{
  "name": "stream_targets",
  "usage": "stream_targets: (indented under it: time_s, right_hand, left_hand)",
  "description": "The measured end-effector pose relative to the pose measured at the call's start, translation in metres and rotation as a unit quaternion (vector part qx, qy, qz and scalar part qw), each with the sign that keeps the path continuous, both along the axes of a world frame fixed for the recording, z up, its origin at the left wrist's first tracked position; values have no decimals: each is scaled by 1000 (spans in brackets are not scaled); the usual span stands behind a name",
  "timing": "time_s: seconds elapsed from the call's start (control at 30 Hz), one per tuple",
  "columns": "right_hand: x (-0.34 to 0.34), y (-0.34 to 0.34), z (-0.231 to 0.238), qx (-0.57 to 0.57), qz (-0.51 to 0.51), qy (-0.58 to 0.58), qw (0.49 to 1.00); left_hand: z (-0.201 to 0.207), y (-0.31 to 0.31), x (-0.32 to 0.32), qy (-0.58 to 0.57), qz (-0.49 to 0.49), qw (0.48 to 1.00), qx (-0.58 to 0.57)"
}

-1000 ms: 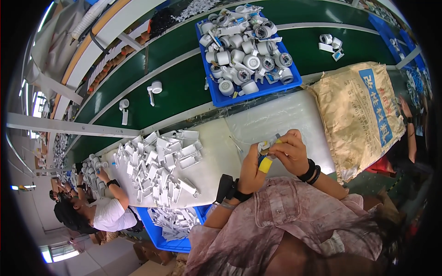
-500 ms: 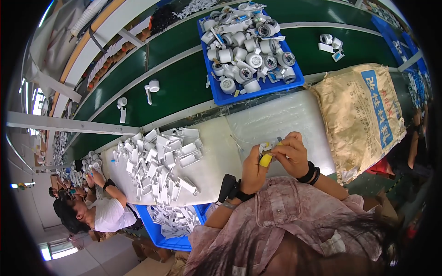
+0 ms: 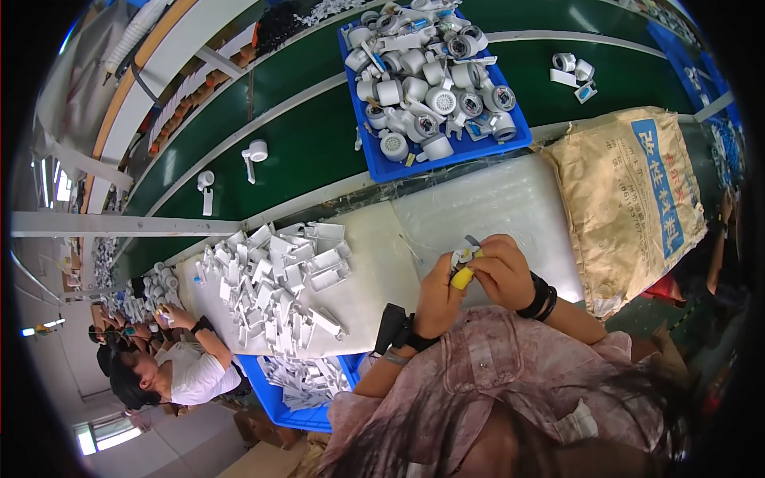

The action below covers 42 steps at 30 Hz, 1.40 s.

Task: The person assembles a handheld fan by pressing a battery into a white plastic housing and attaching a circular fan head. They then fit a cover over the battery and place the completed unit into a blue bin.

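Note:
Close together over the near edge of the bench, both hands are closed around one small spot. My left hand (image 3: 435, 301) pinches a small white plastic part (image 3: 460, 256). A yellow piece (image 3: 461, 278) shows by the left thumb; whether it is a finger cover or a handle I cannot tell. Bent fingers of my right hand (image 3: 505, 272) press against the part's right side, hiding what they grip. A thin grey strip (image 3: 472, 240) sticks up between the hands. To the left lies a heap of white plastic handle-shaped pieces (image 3: 279, 275).
A blue tray (image 3: 382, 169) of white and grey round-headed assemblies stands ahead on the green conveyor (image 3: 307, 131). At right lies a brown paper sack (image 3: 594, 207). Below left is a blue bin (image 3: 275, 406) of white parts. A co-worker (image 3: 195, 370) sits at left.
The small assemblies on the conveyor's left side have shifted slightly left. My hands stay together, with slight finger movement and the grey strip tilted differently. The co-worker's head and hand have moved.

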State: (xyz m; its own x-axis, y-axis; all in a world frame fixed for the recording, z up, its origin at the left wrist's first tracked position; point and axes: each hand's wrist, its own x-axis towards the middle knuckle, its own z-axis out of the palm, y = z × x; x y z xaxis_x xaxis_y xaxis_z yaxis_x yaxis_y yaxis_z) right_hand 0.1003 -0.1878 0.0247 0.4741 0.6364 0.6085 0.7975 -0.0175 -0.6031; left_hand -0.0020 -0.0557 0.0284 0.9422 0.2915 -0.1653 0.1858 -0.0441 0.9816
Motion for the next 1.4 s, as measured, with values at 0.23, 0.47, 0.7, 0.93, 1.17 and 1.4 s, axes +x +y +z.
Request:
stream_targets:
  time_s: [0.23,0.47,0.7,0.93,1.17,1.4]
  right_hand:
    - [-4,-2,-7,20,9,39,999]
    - [-6,4,-3,24,11,55,998]
    - [-8,7,-5,19,-47,42,998]
    - [59,-9,14,-95,13,156,983]
    - [255,-75,-28,-148,-295,43,943]
    - [415,-133,-78,-388,-366,-253,808]
  left_hand:
    - [4,0,-1,12,-8,998,-56]
    - [5,4,-3,10,-7,999,-36]
    - [5,8,3,-38,-13,996,83]
    - [-17,76,19,16,123,981,-146]
    - [-70,223,71,-34,266,963,-7]
    - [-141,292,66,-13,375,833,406]
